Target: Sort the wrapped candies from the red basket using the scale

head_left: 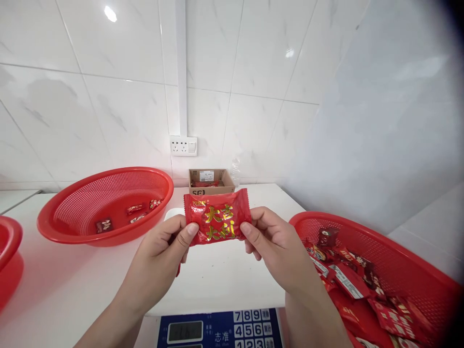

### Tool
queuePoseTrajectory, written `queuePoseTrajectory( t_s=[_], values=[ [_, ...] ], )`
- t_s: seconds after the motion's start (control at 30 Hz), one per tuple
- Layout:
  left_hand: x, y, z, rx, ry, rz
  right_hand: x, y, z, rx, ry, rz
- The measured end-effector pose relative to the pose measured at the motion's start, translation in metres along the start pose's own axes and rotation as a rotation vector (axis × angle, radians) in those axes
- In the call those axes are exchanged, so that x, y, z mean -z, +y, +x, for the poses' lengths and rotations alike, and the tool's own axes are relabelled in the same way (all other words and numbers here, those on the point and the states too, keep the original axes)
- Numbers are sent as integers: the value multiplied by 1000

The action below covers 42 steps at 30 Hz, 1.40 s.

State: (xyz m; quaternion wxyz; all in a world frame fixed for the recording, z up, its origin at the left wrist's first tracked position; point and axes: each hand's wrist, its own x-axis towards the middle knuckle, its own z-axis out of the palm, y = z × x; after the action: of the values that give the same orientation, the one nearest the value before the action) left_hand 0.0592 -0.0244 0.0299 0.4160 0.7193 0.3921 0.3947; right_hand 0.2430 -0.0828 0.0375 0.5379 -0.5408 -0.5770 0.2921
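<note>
- Head view: the red packet is at the centre, held up over the scale's white tray, gold lettering facing the camera.
- Its crimped ends look intact and no tear shows; it appears sealed, and has not been set down.
- Left hand, at eight o'clock of the packet: fingers clamped on its left end. A bit of red shows beneath this hand; I cannot tell what it is.
- Right hand, near four o'clock: fingers clamped on its right end.
- Six o'clock: the scale, its display too faint to read surely.
- Twelve o'clock: a box with red packets inside, by the wall.
- Nine o'clock: a basket on the worktop, a few packets scattered in it; farther out, part of another basket.
- Between three and four o'clock: a basket heaped with many packets.
</note>
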Motion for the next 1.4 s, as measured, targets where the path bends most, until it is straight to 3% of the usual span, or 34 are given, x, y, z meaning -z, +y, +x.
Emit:
queuePoseTrajectory(
  t_s=[0.3,0.5,0.7,0.93,1.2,1.4],
  values=[
    [2,2,-1,-1,-90,-67,0,-2,-7,-14,51,92],
    [-1,-3,-1,8,-134,-94,-1,-2,-7,-26,-3,62],
    [-2,2,-2,29,-126,-112,-3,4,-6,81,0,19],
    [-5,11,-5,-7,-226,-161,-6,-5,-8,-79,18,259],
    [-1,9,-3,-8,-113,-95,-9,-3,-9,-79,13,188],
    [-3,10,-3,-12,-103,-84,-10,-8,-6,-86,141,116]
  ],
)
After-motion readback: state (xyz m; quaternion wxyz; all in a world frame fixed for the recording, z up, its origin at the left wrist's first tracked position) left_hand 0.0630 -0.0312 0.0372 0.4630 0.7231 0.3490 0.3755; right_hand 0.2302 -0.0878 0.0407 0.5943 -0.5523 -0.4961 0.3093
